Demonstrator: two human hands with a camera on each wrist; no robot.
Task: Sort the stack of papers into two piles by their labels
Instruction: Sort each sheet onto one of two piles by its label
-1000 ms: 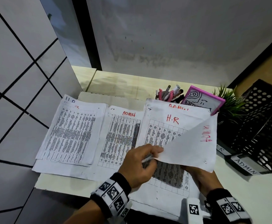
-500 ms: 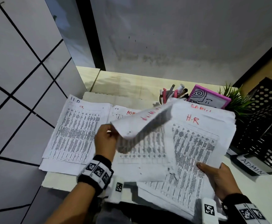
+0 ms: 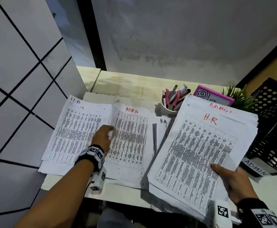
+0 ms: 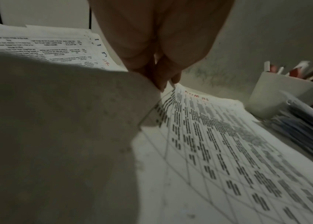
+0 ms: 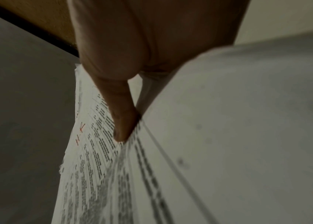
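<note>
The H.R pile (image 3: 78,134) lies at the left of the desk, with the ADMIN pile (image 3: 131,137) beside it in the middle. My left hand (image 3: 110,133) pinches the left edge of the top ADMIN sheet (image 4: 209,136), which lies flat on its pile. The left wrist view shows my left hand (image 4: 166,84) with thumb and fingertips closed on that edge. My right hand (image 3: 225,175) holds the unsorted stack (image 3: 200,153) at its lower right corner, thumb on top. The stack's top sheet is marked H.R in red. The right wrist view shows my right hand (image 5: 123,128) with its thumb pressed on the stack (image 5: 94,151).
A white cup of pens (image 3: 169,104) stands behind the piles, with a pink frame (image 3: 213,96) and a small plant (image 3: 239,97) to its right. A black mesh tray (image 3: 274,125) labelled ADMIN fills the right edge. A wall is close behind, with a tiled surface to the left.
My left hand carried the ADMIN sheet leftward off the stack and laid it on the ADMIN pile. An H.R sheet now tops the stack, which my right hand has shifted right.
</note>
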